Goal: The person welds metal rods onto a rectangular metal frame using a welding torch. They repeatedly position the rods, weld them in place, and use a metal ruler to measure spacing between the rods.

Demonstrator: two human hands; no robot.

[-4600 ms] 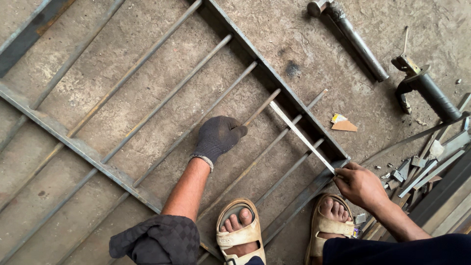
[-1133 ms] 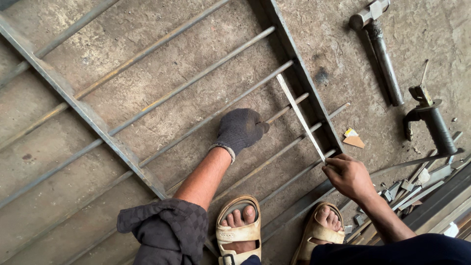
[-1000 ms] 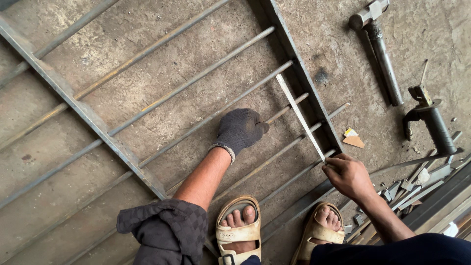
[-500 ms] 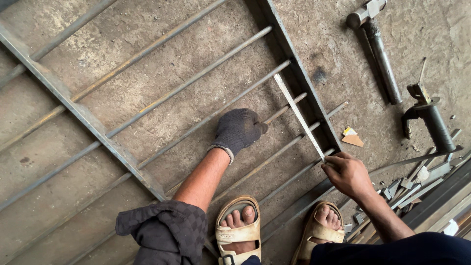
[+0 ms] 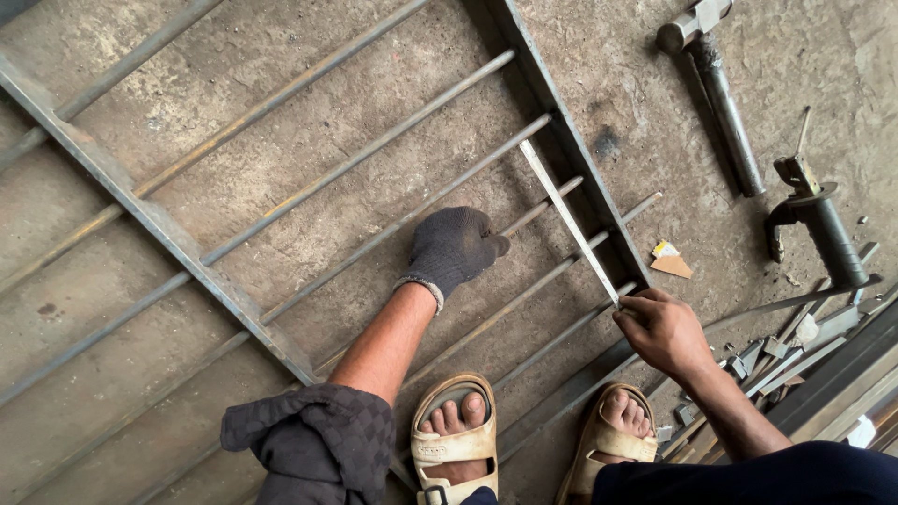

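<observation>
A metal grille frame of parallel round bars lies flat on the concrete floor. My left hand, in a dark knitted glove, presses down on one of the bars near the frame's right side. My right hand, bare, pinches the near end of a thin flat steel strip. The strip lies across the bars, alongside the frame's right edge rail. My two sandalled feet stand on the lower bars.
A heavy hammer lies on the floor at upper right. Beside it sits a dark cylindrical tool. Several short metal offcuts are heaped at the right edge. A small paper scrap lies near the rail.
Since the oldest frame the view has shifted and my right hand has slid the strip closer along the edge rail. Over the last second both hands stay nearly still.
</observation>
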